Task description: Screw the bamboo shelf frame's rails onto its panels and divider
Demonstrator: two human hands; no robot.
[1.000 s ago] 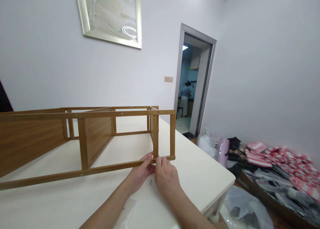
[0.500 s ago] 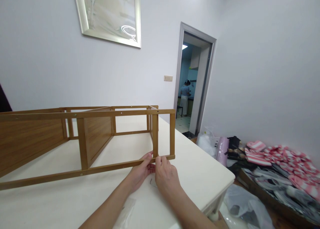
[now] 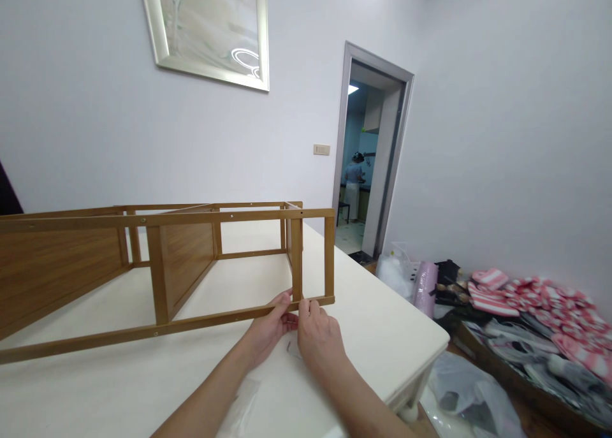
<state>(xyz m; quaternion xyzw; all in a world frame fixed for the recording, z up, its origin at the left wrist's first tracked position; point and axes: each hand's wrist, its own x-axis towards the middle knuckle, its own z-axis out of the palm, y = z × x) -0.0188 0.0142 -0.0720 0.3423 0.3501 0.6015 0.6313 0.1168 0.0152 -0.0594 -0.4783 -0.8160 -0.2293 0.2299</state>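
Note:
A brown wooden shelf frame (image 3: 297, 259) lies on its side on the white table (image 3: 377, 336), with its end toward the right. My left hand (image 3: 268, 336) is closed around the lower front rail near the end crosspiece, thumb on top. Right beside it, my right hand (image 3: 321, 336) has its fingers pinched together against the same rail, just where the crosspiece joins. Whatever is between those fingertips is hidden. Under my hands, a small thin grey item (image 3: 292, 349) rests on the table, too faint to name.
Clear plastic (image 3: 241, 406) lies near the table's front edge. On the floor at right are a plastic bag (image 3: 471, 393), an open box (image 3: 535, 374), a pink roll (image 3: 425, 288) and red-and-white striped cloth (image 3: 545, 304). Beyond the doorway (image 3: 347, 138) stands a person (image 3: 354, 180).
My right hand has shifted very slightly at the rail. The left hand and the shelf frame look unmoved.

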